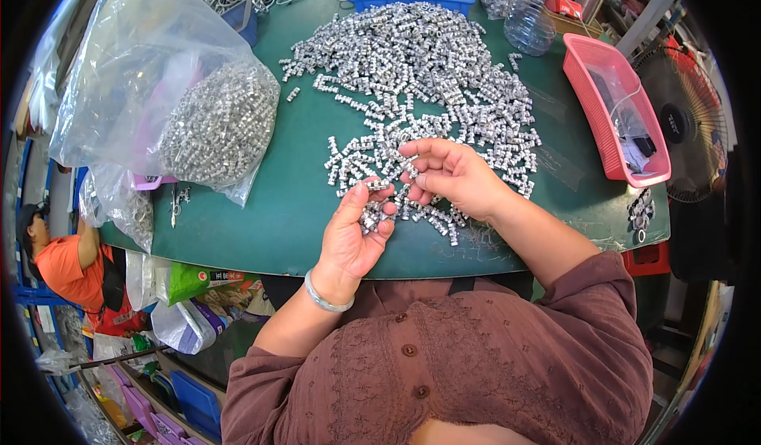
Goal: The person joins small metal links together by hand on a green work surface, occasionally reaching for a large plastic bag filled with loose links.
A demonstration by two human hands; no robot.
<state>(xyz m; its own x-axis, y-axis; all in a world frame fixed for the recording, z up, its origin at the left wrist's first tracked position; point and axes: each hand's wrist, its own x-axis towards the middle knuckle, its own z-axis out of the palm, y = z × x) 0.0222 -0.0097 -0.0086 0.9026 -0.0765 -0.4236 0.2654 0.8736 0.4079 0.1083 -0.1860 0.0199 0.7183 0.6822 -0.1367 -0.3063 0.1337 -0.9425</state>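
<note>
While the left hand closes loosely around several ribbed silvery metal fittings, the right hand appears to pinch another at its fingertips. A large loose heap of them remains on the green worktop; many similar pieces lie in the clear plastic bag, though whether these are finished cannot be told. Printing marks the green sack; the fan bears illegible hub lettering.
</note>
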